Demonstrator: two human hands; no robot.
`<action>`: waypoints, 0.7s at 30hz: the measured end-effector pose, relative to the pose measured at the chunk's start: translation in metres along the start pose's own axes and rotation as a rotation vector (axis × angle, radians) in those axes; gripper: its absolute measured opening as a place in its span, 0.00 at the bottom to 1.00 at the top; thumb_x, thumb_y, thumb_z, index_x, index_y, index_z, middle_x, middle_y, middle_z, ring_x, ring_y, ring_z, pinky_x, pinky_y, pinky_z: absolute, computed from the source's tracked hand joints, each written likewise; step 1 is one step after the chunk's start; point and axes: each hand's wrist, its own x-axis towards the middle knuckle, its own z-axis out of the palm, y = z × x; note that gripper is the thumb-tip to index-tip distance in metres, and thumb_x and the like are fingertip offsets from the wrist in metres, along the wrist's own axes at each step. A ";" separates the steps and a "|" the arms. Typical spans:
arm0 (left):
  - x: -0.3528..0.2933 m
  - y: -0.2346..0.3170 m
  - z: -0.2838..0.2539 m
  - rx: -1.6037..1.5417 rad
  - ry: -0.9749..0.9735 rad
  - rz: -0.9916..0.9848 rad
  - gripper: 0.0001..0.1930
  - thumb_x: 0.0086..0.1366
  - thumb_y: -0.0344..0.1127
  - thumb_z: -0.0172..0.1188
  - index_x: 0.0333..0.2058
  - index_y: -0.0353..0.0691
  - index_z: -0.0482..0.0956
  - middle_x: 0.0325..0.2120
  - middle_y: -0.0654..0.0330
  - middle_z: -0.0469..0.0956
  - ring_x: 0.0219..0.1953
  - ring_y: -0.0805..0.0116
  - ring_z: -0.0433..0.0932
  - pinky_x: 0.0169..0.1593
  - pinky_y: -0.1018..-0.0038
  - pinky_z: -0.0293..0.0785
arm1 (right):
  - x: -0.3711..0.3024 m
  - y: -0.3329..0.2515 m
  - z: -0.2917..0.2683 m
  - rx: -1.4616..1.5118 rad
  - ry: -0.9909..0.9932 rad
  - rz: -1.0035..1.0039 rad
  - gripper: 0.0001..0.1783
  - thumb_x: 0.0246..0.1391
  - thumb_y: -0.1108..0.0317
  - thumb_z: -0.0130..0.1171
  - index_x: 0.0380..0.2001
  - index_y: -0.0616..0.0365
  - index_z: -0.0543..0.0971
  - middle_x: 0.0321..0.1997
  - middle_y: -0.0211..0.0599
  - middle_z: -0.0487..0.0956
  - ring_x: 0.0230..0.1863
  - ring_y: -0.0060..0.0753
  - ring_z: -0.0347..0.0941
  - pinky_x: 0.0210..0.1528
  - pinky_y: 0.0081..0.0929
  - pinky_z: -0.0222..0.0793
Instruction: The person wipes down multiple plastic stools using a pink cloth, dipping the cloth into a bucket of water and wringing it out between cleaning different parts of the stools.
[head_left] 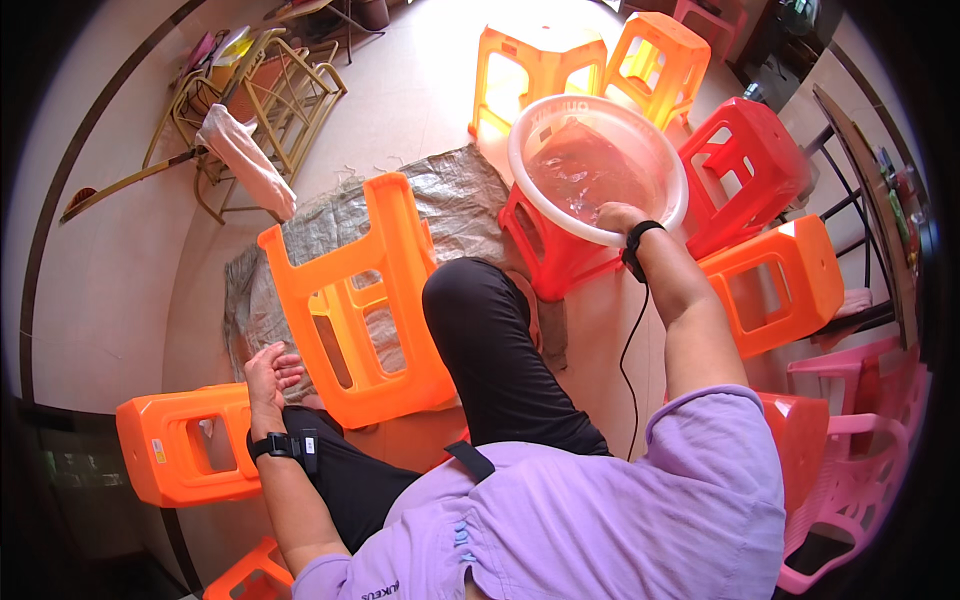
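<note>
My right hand [621, 216] reaches over the near rim of a round whitish plastic basin [673, 185] and dips into the water [572, 172]. Its fingers are hidden in there, so I cannot make out whether they hold anything. The basin rests on a red plastic stool [548, 262]. Between my knees and the left hand, an orange plastic stool [398, 225] lies tipped over, its legs pointing away from me. My left hand [272, 373] is held just left of this stool, fingers apart and nothing in them.
A grey woven sheet [462, 200] lies under the tipped stool. More stools stand around: orange [190, 445] at left, yellow-orange [660, 65] beyond the basin, red [745, 170] and orange [775, 290] at right. A bamboo rack [290, 95] with a cloth [250, 165] is far left; pink chairs [850, 480] are near right.
</note>
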 end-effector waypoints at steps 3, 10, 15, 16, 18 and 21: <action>-0.001 0.000 -0.002 0.000 0.012 -0.011 0.15 0.61 0.38 0.55 0.42 0.34 0.74 0.23 0.54 0.79 0.18 0.65 0.78 0.21 0.75 0.75 | -0.010 -0.008 -0.002 0.085 -0.012 -0.052 0.15 0.44 0.65 0.54 0.35 0.54 0.83 0.38 0.41 0.81 0.39 0.40 0.79 0.39 0.36 0.72; 0.000 0.001 0.001 0.010 0.020 -0.012 0.15 0.61 0.38 0.55 0.42 0.34 0.74 0.23 0.54 0.79 0.18 0.65 0.78 0.21 0.74 0.76 | -0.037 -0.019 -0.022 0.443 -0.222 -0.083 0.18 0.41 0.64 0.56 0.39 0.51 0.82 0.33 0.34 0.81 0.30 0.31 0.76 0.34 0.31 0.70; 0.005 0.000 0.002 -0.010 -0.019 -0.003 0.13 0.58 0.39 0.58 0.38 0.36 0.73 0.23 0.52 0.79 0.19 0.62 0.79 0.21 0.72 0.77 | -0.041 -0.021 -0.018 0.433 -0.097 -0.240 0.16 0.43 0.71 0.53 0.38 0.54 0.82 0.31 0.34 0.80 0.31 0.28 0.75 0.36 0.30 0.69; 0.005 0.000 0.003 -0.006 -0.022 -0.006 0.13 0.58 0.39 0.58 0.38 0.36 0.73 0.23 0.52 0.79 0.19 0.62 0.79 0.21 0.72 0.77 | -0.040 -0.021 -0.018 0.477 -0.123 -0.257 0.16 0.44 0.74 0.51 0.37 0.55 0.82 0.30 0.34 0.80 0.33 0.28 0.75 0.36 0.29 0.69; 0.006 0.000 0.004 -0.003 -0.028 -0.008 0.13 0.59 0.39 0.58 0.38 0.37 0.73 0.23 0.52 0.79 0.19 0.62 0.79 0.22 0.72 0.78 | -0.039 -0.023 -0.016 0.474 -0.103 -0.257 0.16 0.44 0.75 0.50 0.37 0.56 0.82 0.30 0.35 0.80 0.33 0.29 0.75 0.37 0.29 0.69; 0.006 0.000 0.004 0.015 0.012 -0.015 0.16 0.61 0.38 0.55 0.44 0.34 0.74 0.23 0.54 0.79 0.19 0.65 0.78 0.21 0.74 0.75 | -0.039 -0.026 -0.014 0.491 -0.068 -0.282 0.15 0.46 0.76 0.50 0.37 0.57 0.82 0.30 0.36 0.80 0.34 0.29 0.76 0.39 0.29 0.69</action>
